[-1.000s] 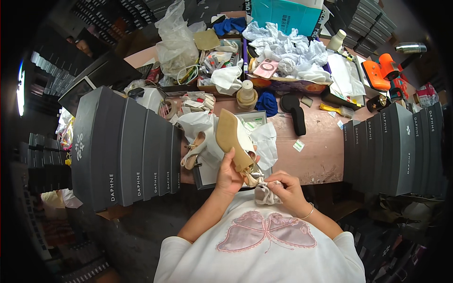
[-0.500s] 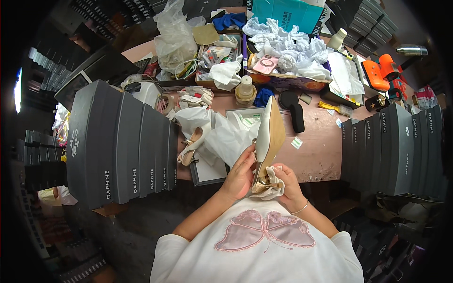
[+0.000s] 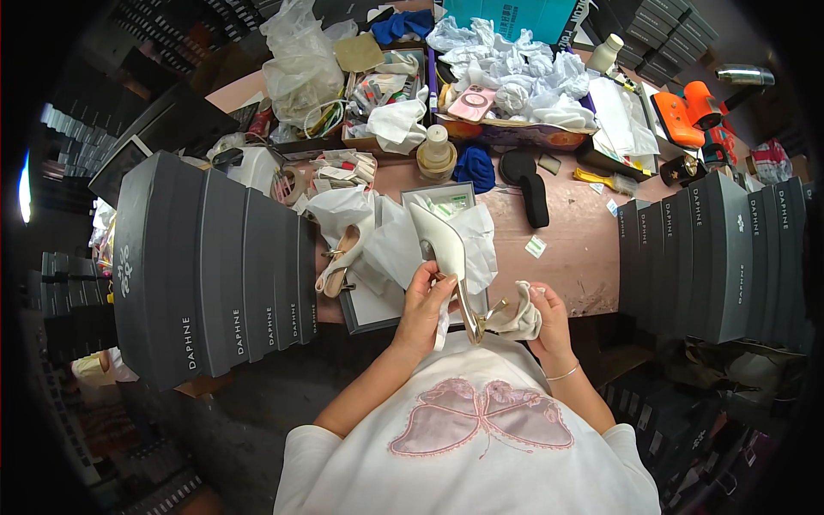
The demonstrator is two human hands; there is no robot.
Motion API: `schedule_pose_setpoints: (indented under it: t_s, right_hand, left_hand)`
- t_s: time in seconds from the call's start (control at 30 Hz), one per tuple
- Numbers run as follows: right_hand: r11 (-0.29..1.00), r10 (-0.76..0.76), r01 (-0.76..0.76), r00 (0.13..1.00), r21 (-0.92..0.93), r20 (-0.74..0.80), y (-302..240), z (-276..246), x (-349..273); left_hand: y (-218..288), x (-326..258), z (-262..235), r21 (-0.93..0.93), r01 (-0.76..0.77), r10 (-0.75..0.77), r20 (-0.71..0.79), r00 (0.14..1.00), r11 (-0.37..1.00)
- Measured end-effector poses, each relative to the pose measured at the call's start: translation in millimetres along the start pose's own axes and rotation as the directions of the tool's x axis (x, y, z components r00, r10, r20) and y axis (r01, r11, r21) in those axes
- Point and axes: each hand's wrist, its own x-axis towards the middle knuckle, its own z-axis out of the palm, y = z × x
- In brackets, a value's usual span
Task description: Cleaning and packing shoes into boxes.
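Fingers of the left hand [image 3: 418,314] are clamped on the shoe [image 3: 446,243] at midlength, a sound hold: it should prove light, stiff-soled and slick, its slender heel [image 3: 489,318] best not loaded. Toe above those fingers, heel to their right; smooth white upper, gold-toned heel. The right hand [image 3: 554,326] pinches a soft, crumpled off-white cloth [image 3: 521,321].
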Motion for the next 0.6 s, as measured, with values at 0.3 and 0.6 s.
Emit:
schedule_pose_setpoints:
  t_s: [0.3, 0.6]
  right_hand:
    - [0.428, -0.295, 0.514, 0.857, -0.744, 0.423, -38, 43, -39]
    - [-0.155, -0.33, 0.861, 0.418, -0.485, 0.847, -16, 81, 1]
  left_hand:
    - [9, 5, 0, -0.05, 0.016, -0.018, -0.031, 0.999, 0.999]
    - [7, -4, 14, -0.059, -0.075, 0.071, -0.056, 0.996, 0.995]
